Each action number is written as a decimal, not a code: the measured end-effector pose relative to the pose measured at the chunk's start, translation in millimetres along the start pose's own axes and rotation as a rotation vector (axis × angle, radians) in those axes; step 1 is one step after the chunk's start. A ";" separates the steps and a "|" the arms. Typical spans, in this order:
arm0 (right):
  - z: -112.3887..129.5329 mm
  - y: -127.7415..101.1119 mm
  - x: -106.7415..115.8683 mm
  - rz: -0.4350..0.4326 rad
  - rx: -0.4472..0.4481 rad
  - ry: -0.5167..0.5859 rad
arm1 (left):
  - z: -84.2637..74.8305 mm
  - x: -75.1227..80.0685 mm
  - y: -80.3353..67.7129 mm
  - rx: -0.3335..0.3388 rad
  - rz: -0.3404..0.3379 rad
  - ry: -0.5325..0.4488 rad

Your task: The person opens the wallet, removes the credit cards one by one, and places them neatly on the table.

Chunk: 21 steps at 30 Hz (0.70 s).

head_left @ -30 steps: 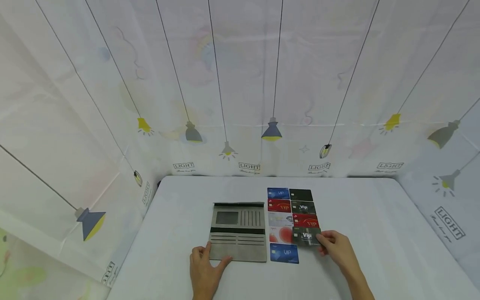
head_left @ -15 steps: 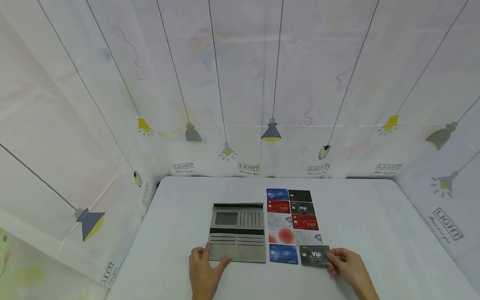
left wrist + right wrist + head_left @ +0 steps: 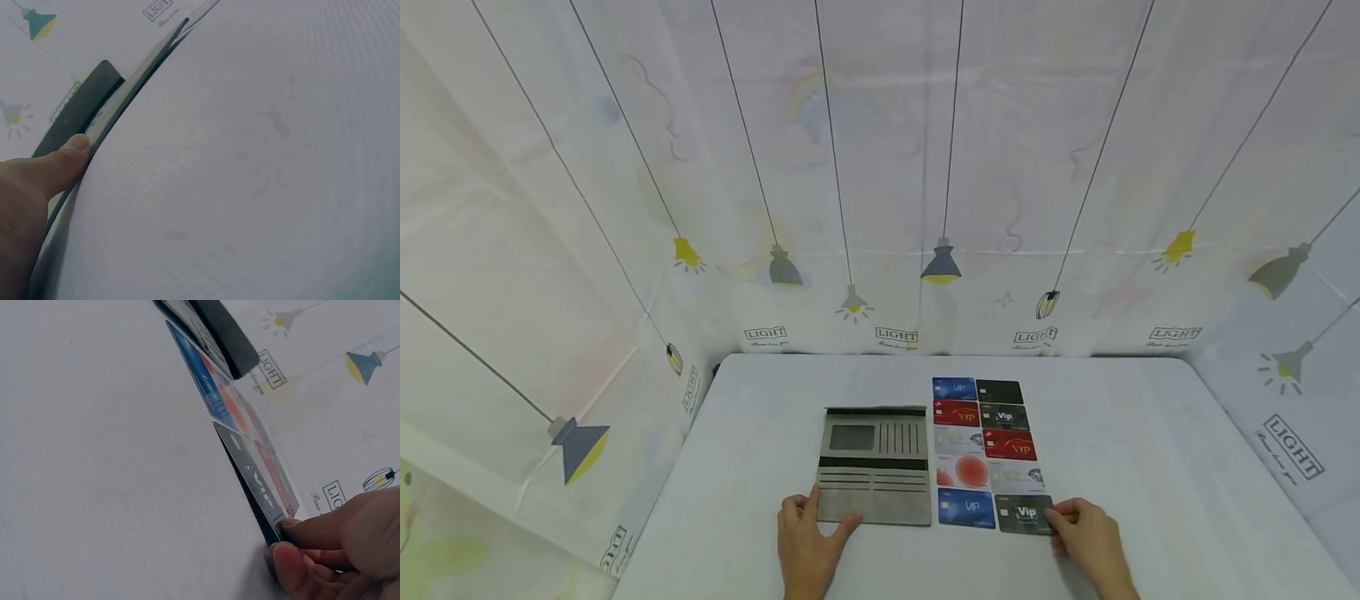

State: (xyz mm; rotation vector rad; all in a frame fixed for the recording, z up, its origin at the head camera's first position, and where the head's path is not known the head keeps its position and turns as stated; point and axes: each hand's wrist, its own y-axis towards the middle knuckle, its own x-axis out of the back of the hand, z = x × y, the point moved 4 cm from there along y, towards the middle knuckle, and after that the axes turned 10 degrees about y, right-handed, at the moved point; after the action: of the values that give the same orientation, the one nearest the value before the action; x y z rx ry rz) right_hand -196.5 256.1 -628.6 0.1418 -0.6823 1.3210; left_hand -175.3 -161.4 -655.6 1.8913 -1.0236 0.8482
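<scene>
Right hand (image 3: 1090, 540) fingers (image 3: 294, 559) pinch the near right corner of the dark VIP card (image 3: 1025, 513), thumb below, fingertips on top. The card lies flat on the desk (image 3: 1150, 433), last in the right column of the card grid (image 3: 985, 437), just beside the blue VIP card (image 3: 966, 507). It looks thin, stiff, light and slick; hard to lift flat, so that free edge is the place to take it. Left hand (image 3: 808, 546) fingers lie fairly straight, pressing the near left corner of the open grey wallet (image 3: 875, 467), thumb on its edge. The wallet looks soft-covered, heavier, unlikely to slide. Cards sit edge to edge, so sideways room is tight; open cloth lies right and toward the person.
</scene>
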 end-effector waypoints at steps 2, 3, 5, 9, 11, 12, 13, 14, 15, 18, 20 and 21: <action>1.2 -0.1 -1.3 -0.007 0.008 -0.023 | -0.4 -0.2 -0.2 0.002 0.000 -0.002; 1.6 -0.1 -2.1 -0.009 0.011 -0.030 | -0.6 -0.2 -0.2 0.004 0.002 -0.002; 2.1 -0.2 -3.2 -0.017 0.015 -0.046 | -0.7 -0.4 0.1 0.008 0.008 0.000; 1.9 -0.5 -3.2 -0.033 0.019 -0.062 | -1.5 -1.4 0.7 0.008 0.024 -0.008; 2.8 -0.5 -1.9 -0.039 0.025 -0.071 | -2.3 -1.9 1.1 0.010 0.030 -0.012; 4.1 -0.6 -0.9 -0.043 0.028 -0.071 | -2.6 -2.1 1.4 0.012 0.035 -0.015; 5.6 -0.8 0.5 -0.049 0.035 -0.078 | -2.6 -2.4 1.9 0.019 0.047 -0.015; 7.6 -1.0 2.0 -0.055 0.046 -0.086 | -2.6 -2.6 2.5 0.026 0.059 -0.019; 10.0 -1.3 3.5 -0.064 0.059 -0.094 | -2.6 -2.2 3.2 0.034 0.073 -0.027; 18.1 -2.9 7.9 -0.086 0.106 -0.107 | -2.2 0.5 5.6 0.059 0.135 -0.059; 23.9 -3.8 9.7 -0.095 0.146 -0.106 | -2.2 3.9 7.5 0.073 0.174 -0.079; 27.0 -4.2 10.3 -0.100 0.167 -0.102 | -2.7 6.4 8.9 0.078 0.190 -0.086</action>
State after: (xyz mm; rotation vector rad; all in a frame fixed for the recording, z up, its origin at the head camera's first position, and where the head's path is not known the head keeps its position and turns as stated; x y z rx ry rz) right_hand -201.9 251.1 -600.4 0.3760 -0.6426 1.2798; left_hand -180.7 -164.3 -646.2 1.9314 -1.2545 0.9333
